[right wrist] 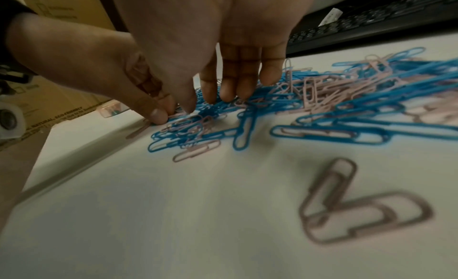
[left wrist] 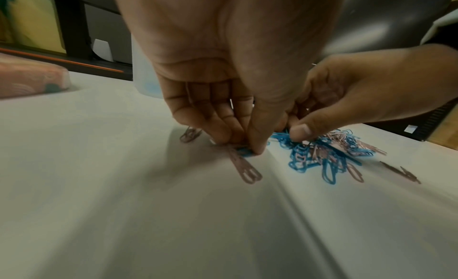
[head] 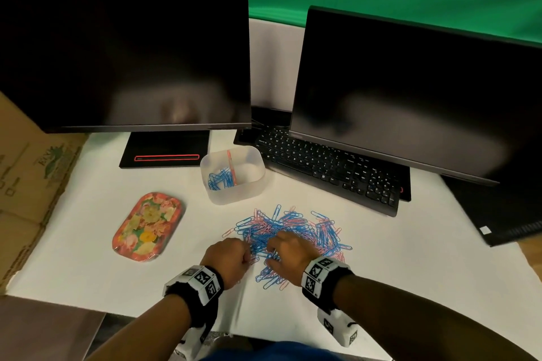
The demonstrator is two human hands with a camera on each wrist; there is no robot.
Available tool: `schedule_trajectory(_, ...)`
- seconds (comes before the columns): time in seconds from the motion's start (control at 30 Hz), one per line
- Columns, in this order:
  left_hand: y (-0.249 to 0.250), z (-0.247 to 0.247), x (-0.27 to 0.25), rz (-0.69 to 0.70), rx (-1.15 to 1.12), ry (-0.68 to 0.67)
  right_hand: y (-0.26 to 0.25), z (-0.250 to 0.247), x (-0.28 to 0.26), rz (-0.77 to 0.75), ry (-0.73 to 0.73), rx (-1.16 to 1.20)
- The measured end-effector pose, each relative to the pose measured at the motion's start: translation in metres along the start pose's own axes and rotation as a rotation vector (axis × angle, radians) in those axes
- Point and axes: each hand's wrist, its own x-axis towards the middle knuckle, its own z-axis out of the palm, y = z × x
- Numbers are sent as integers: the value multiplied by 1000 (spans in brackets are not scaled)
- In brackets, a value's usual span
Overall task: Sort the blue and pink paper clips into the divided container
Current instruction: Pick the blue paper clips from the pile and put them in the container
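Left hand pinching blue clip | right hand fingers extended, touching clip pile | pile beneath both

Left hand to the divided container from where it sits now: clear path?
Probably yes. The left hand pinches clips at the near-left edge of the paper clip pile; the divided container stands just beyond the pile, top open, with only bare table between. The floral tray lies off to the left.
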Motion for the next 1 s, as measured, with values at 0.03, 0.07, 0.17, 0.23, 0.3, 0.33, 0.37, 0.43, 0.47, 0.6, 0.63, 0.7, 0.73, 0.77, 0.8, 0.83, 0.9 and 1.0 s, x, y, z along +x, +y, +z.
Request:
schedule_trajectory(0.03, -1, 0, 0, 5, -1, -1, -2, -2, 2, 5, -4, -15)
schedule_trajectory(0.07, -2, 0, -1, 9, -6, 0, -5, -3, 5, 5, -10, -35)
schedule_trajectory(0.17, -4, -1, -2, 19, -44, 19, -7, -5, 10, -2, -18, -78)
schedule_trajectory(0.23, -5, -3, -3, 20, -66, 56, -6, -6, 10, -15, -8, -70)
schedule_trajectory(0.3, -5, -7, -3, 9, -96, 101, -1, -7, 8, -11, -4, -26)
schedule_trajectory(0.33, -6, -10, -2, -1, -113, 119, 0, -8, 7, -9, -3, -3)
schedule_trajectory(0.37, -6, -12, -1, -11, -130, 131, 2, -8, 6, -15, -2, 16)
schedule_trajectory(0.43, -6, -16, 2, -33, -155, 158, 6, -8, 4, -29, 3, 63)
schedule_trajectory(0.47, -6, -18, 3, -43, -164, 174, 8, -8, 3, -30, 11, 96)
schedule_trajectory(0.6, -3, -22, 10, -10, -202, 184, 16, -14, 1, 24, 6, 239)
schedule_trajectory(0.63, -1, -23, 10, 4, -211, 176, 17, -15, 1, 37, 6, 266)
schedule_trajectory(0.7, 4, -21, 11, 16, -208, 166, 20, -18, 0, 43, 22, 303)
schedule_trajectory(0.73, 5, -20, 12, 18, -189, 162, 20, -19, 0, 42, 34, 325)
schedule_trajectory(0.77, 6, -18, 12, 16, -158, 154, 21, -20, -1, 41, 42, 349)
schedule_trajectory(0.8, 7, -16, 13, 7, -123, 143, 21, -21, -1, 41, 50, 372)
schedule_trajectory(0.83, 8, -15, 13, -5, -95, 132, 21, -21, -2, 40, 58, 384)
schedule_trajectory(0.9, 6, -12, 13, -37, -66, 119, 21, -20, -3, 37, 75, 396)
schedule_trajectory(1.0, 6, -13, 13, -49, -40, 110, 23, -16, -4, 59, 80, 428)
